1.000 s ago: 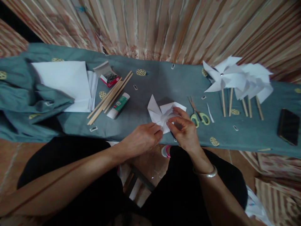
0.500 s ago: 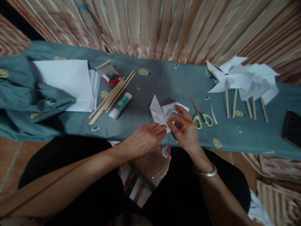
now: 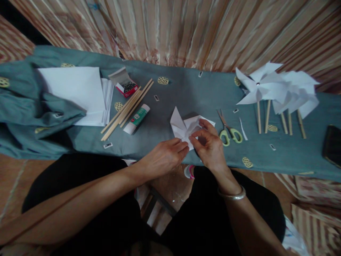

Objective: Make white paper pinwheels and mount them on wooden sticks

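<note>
A partly folded white paper pinwheel (image 3: 179,124) lies at the near edge of the cloth-covered table, one pointed blade standing up at its left. My left hand (image 3: 168,154) is closed on its lower left part, fingertips pressed together near the centre. My right hand (image 3: 209,144), with a silver bangle at the wrist, is closed on the right side, thumb near the middle and fingers curled over a blade. Just right of that hand lie scissors (image 3: 226,129) with green handles, blades parted, and a thin white paper strip (image 3: 243,128).
At left are a stack of white paper (image 3: 71,92), an open small red box (image 3: 126,87), several wooden sticks (image 3: 125,112) and a glue stick (image 3: 137,119). Several finished pinwheels (image 3: 266,85) on sticks lie at right, near a dark phone (image 3: 332,145). A pleated curtain (image 3: 170,32) hangs behind.
Almost nothing differs. Both hands keep the same hold on the paper pinwheel, and the view has shifted very slightly.
</note>
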`<action>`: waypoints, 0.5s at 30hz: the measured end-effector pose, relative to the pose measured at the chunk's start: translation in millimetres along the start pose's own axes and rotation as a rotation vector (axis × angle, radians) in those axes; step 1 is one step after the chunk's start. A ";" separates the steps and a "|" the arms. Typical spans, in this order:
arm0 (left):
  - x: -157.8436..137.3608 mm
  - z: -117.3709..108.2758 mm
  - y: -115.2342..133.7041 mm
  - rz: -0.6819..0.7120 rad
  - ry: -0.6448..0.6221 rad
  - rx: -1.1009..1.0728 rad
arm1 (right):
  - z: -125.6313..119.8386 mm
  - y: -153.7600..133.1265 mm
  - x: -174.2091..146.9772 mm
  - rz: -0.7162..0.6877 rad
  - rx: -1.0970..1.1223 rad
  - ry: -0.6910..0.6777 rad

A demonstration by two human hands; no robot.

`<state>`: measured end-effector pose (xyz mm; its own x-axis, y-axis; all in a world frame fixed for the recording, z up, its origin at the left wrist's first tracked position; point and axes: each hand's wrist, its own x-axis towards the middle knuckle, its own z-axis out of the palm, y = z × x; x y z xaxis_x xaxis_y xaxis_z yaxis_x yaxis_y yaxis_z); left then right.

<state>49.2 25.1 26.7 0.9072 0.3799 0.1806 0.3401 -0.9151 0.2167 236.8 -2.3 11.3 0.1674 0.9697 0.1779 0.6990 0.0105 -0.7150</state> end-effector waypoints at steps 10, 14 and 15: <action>1.5 -0.6 0.6 0.006 -0.012 0.011 | 2.1 0.9 -1.4 0.002 0.044 0.027; 1.6 -0.4 1.1 -0.006 -0.035 0.012 | 2.6 1.0 -2.3 -0.005 0.048 0.029; 1.6 -0.1 1.3 -0.007 -0.039 0.007 | 2.7 0.9 -2.5 -0.007 0.048 0.029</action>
<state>51.1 24.5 27.4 0.9136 0.3812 0.1412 0.3484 -0.9133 0.2110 235.2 -4.1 8.4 0.1830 0.9621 0.2020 0.6662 0.0297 -0.7452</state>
